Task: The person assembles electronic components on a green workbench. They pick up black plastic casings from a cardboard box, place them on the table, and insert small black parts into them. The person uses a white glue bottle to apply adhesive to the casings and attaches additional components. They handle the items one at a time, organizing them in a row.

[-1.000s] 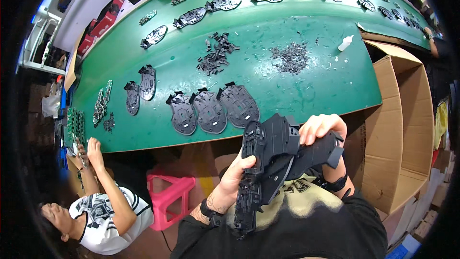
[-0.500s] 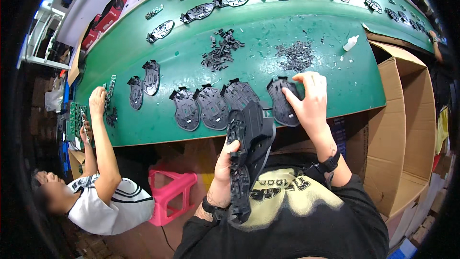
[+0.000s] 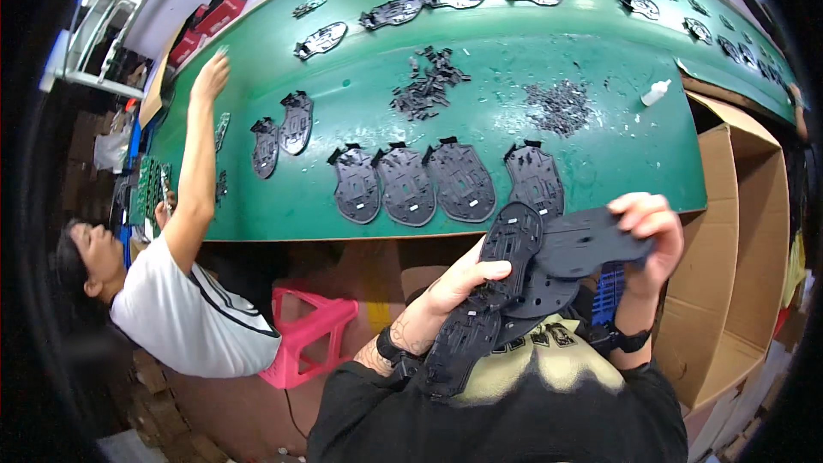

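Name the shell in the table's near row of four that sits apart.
The rightmost shell: a gap separates it from the other three, bunched to its left.

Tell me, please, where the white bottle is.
In the head view, the white bottle is at right on the green table, between the tiny black pieces and the cardboard box.

- Left hand (image 3: 463,283), just below and right of centre: clasped, thumb extended rightward.
- Right hand (image 3: 659,236), centre right: fingers bent, pinching.
- Left forearm (image 3: 415,326) slants up rightward.
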`<action>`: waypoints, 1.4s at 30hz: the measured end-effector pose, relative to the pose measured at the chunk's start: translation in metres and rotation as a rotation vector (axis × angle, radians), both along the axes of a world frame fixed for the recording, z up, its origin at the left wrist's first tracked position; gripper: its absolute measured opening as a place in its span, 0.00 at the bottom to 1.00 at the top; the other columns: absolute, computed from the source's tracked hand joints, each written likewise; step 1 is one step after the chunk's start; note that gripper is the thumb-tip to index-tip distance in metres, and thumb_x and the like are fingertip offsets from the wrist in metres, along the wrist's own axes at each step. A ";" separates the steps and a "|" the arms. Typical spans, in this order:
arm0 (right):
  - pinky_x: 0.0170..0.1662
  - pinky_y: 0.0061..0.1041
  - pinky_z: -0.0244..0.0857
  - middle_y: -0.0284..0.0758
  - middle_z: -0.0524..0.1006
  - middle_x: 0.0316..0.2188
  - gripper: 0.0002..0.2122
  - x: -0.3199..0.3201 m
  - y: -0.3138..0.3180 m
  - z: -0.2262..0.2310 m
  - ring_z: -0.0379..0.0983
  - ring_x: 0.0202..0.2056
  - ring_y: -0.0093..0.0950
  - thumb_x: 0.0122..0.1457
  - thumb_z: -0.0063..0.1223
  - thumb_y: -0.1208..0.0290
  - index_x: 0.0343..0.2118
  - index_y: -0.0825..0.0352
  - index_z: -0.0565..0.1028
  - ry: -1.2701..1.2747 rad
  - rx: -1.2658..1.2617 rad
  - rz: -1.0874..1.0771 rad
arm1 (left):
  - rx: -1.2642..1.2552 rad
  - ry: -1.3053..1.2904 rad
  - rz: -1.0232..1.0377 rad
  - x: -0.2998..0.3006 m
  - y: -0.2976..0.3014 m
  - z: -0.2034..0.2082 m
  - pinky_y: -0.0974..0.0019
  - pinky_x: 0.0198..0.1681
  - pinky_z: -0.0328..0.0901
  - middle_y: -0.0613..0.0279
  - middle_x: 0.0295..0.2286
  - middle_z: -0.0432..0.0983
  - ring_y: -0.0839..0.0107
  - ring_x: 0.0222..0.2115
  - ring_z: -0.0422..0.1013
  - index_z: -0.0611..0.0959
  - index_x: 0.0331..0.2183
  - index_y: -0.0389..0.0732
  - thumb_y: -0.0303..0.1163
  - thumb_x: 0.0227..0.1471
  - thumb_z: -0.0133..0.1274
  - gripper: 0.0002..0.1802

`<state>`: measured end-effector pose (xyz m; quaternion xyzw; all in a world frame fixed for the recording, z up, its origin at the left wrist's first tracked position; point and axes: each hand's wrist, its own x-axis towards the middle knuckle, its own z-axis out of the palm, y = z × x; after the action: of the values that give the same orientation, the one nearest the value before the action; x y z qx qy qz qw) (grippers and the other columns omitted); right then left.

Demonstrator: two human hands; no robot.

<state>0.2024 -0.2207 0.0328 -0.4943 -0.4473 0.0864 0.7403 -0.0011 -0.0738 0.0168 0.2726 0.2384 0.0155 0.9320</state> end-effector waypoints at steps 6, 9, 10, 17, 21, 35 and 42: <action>0.41 0.18 0.58 0.31 0.72 0.39 0.11 0.071 -0.026 0.001 0.64 0.35 0.18 0.65 0.44 0.72 0.45 0.72 0.74 0.081 -0.472 -0.354 | 0.326 -0.089 0.032 -0.010 0.022 0.004 0.64 0.59 0.56 0.59 0.53 0.66 0.70 0.54 0.63 0.56 0.63 0.35 0.33 0.48 0.60 0.45; 0.47 0.20 0.61 0.32 0.76 0.37 0.10 0.093 -0.008 0.000 0.70 0.41 0.22 0.63 0.50 0.73 0.44 0.72 0.75 -0.200 -0.619 -0.297 | 0.405 -0.058 0.054 -0.008 0.031 0.006 0.64 0.57 0.58 0.59 0.52 0.67 0.70 0.52 0.65 0.59 0.61 0.35 0.33 0.48 0.59 0.42; 0.48 0.22 0.62 0.35 0.76 0.37 0.10 0.097 0.000 -0.001 0.72 0.41 0.26 0.62 0.50 0.73 0.43 0.71 0.75 -0.267 -0.670 -0.248 | 0.405 -0.010 0.062 -0.010 0.033 0.001 0.65 0.56 0.60 0.59 0.51 0.68 0.70 0.51 0.65 0.62 0.60 0.35 0.33 0.49 0.59 0.40; 0.46 0.34 0.62 0.39 0.74 0.33 0.14 0.079 0.038 -0.028 0.69 0.40 0.38 0.53 0.61 0.67 0.41 0.66 0.75 -0.631 -0.692 -0.304 | 0.279 -0.012 0.123 0.002 0.026 -0.006 0.65 0.53 0.64 0.61 0.48 0.71 0.70 0.48 0.69 0.67 0.56 0.36 0.30 0.51 0.56 0.31; 0.51 0.36 0.62 0.38 0.76 0.40 0.15 0.056 0.031 -0.011 0.70 0.45 0.38 0.50 0.60 0.74 0.43 0.65 0.77 -0.572 -0.509 -0.164 | 0.283 -0.021 -0.014 0.013 0.012 0.001 0.66 0.54 0.63 0.61 0.48 0.71 0.72 0.48 0.68 0.66 0.56 0.35 0.32 0.50 0.58 0.33; 0.44 0.29 0.69 0.38 0.77 0.32 0.13 0.033 -0.043 0.005 0.77 0.40 0.34 0.48 0.56 0.90 0.36 0.68 0.79 -0.203 -0.272 -0.448 | 0.117 -0.210 -0.469 0.013 0.009 -0.004 0.70 0.50 0.61 0.62 0.42 0.73 0.76 0.44 0.68 0.67 0.56 0.34 0.53 0.46 0.61 0.44; 0.63 0.38 0.53 0.40 0.72 0.48 0.27 0.054 -0.061 -0.035 0.62 0.57 0.43 0.39 0.44 0.90 0.47 0.66 0.76 -0.594 -0.823 -0.541 | 0.389 -0.105 -0.505 -0.006 0.006 0.018 0.69 0.48 0.63 0.62 0.40 0.75 0.74 0.42 0.70 0.76 0.49 0.38 0.39 0.40 0.67 0.34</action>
<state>0.2565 -0.2814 -0.0019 -0.8416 -0.4234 -0.0816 0.3252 -0.0074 -0.0678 0.0344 0.4952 0.1071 -0.1570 0.8477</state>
